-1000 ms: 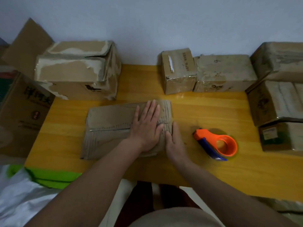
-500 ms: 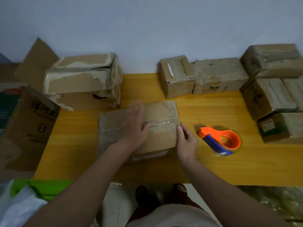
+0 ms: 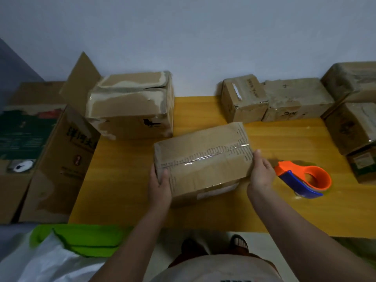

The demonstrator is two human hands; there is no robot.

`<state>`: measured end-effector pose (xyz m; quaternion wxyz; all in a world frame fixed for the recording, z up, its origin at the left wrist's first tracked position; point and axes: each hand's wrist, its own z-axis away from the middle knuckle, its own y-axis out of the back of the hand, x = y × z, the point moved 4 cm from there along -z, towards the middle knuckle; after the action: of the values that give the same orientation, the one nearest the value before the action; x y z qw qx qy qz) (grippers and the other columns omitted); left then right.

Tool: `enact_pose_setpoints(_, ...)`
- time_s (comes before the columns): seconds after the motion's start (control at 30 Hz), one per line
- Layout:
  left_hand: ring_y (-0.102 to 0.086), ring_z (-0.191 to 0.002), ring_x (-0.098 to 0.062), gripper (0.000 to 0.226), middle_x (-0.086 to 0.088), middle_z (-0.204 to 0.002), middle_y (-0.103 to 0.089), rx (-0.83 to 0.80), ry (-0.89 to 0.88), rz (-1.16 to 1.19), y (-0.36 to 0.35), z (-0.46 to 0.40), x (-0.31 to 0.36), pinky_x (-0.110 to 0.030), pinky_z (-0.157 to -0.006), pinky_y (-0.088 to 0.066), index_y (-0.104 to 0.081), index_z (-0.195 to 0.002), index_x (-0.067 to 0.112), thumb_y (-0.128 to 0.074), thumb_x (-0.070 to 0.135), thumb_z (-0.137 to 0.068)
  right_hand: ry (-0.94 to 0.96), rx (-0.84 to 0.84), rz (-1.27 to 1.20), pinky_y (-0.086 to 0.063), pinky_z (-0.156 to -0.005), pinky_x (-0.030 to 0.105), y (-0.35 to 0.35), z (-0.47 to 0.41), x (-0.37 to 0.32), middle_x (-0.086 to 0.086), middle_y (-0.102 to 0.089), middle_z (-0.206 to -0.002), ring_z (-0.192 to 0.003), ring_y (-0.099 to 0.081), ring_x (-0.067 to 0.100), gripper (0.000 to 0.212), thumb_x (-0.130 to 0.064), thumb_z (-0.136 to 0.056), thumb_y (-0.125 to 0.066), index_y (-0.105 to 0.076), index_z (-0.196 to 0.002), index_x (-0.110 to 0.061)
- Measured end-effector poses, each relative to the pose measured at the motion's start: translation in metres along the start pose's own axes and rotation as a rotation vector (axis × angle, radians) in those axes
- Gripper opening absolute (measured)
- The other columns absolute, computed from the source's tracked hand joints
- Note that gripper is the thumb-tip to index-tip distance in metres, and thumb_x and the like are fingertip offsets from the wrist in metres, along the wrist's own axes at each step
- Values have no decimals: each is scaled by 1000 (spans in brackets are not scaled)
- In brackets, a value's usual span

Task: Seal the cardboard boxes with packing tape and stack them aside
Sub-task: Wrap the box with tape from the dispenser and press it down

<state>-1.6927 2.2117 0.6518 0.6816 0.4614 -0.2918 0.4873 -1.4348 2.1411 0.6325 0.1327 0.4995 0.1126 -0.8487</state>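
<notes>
The fingers (image 3: pixel 162 176) of the left hand (image 3: pixel 159 185) are curled over the left end of the taped box (image 3: pixel 203 161), the thumb lying on its top near the corner, so this hand grips the box. The right hand (image 3: pixel 261 174) holds the opposite end in the same way: its thumb rests on the top edge by the right corner and the rest of the hand wraps the side face (those fingers are hidden behind the box). Between the two hands the taped box sits turned at a slant over the middle of the yellow desk (image 3: pixel 126 180); whether it is lifted or resting I cannot tell. A glossy strip of clear tape (image 3: pixel 205 157) runs along its top seam from end to end.

Just to the right of the right hand lies the tape dispenser (image 3: pixel 303 179), orange with a blue body, flat on the desk and apart from the box. Behind the taped box on the left stands a larger worn box (image 3: pixel 132 110) with pale torn patches. Along the back wall to the right stand a small box (image 3: pixel 244 98) and, touching it, a wider box (image 3: pixel 295 100). At the far right edge more boxes are piled in a stack (image 3: pixel 352 119). Off the left end of the desk stands an open carton (image 3: pixel 57 159) with printed lettering, one flap raised. Near the bottom left lie a green cloth (image 3: pixel 85 239) and white plastic sheeting (image 3: pixel 50 263).
</notes>
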Motion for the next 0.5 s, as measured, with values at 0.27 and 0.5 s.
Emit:
enact_pose_setpoints(0.27, -43, -131, -27, 63, -8, -151, -33, -41, -28, 34, -4, -12, 8, -48, -104, -44, -3, -155, 26, -38, 32, -103, 6, -153, 176, -48, -90, 40, -59, -8, -6, 11, -47, -128, -111, -52, 28, 58, -27, -88, -65, -34, -136, -15)
enact_pose_setpoints(0.5, -28, -140, -23, 71, -7, -159, -16, -78, -64, -54, -11, -14, 7, -26, -102, -31, 9, -154, 19, -40, 28, -103, 11, -266, 266, -45, -93, 36, -68, -24, -17, 11, -45, -130, -112, -49, 24, 63, -26, -91, -63, -25, -140, -12)
